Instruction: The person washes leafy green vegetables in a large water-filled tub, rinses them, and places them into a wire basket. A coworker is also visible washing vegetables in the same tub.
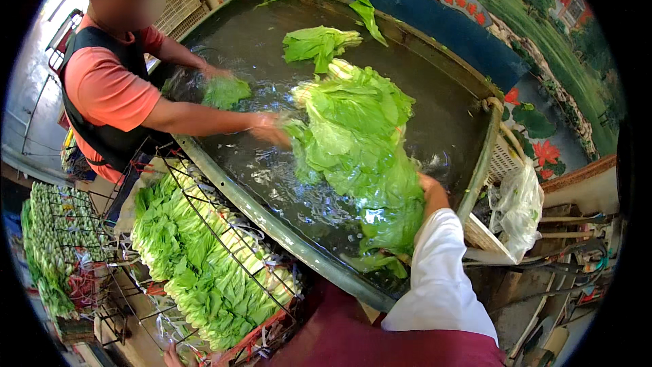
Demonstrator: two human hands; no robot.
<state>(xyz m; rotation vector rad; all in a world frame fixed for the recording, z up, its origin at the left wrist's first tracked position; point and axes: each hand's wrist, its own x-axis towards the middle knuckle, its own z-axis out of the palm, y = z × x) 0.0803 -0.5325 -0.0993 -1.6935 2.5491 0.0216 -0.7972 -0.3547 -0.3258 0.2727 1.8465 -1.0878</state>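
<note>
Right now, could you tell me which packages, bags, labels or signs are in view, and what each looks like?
Clear plastic bag: crumpled, hanging right of the water tub, green scraps inside.
Painted panel: behind the tub, upper right, green landscape with red flowers.
No labels or screens show.

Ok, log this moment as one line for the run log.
right hand in leafy greens | water tub | left hand unseen | co-worker's hand rinsing

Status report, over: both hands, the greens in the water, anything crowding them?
Right hand gripping the big lettuce bundle in the wash tub. Left hand out of view. Co-worker's hand on the bundle's far side; loose bunch floats beyond.
</note>
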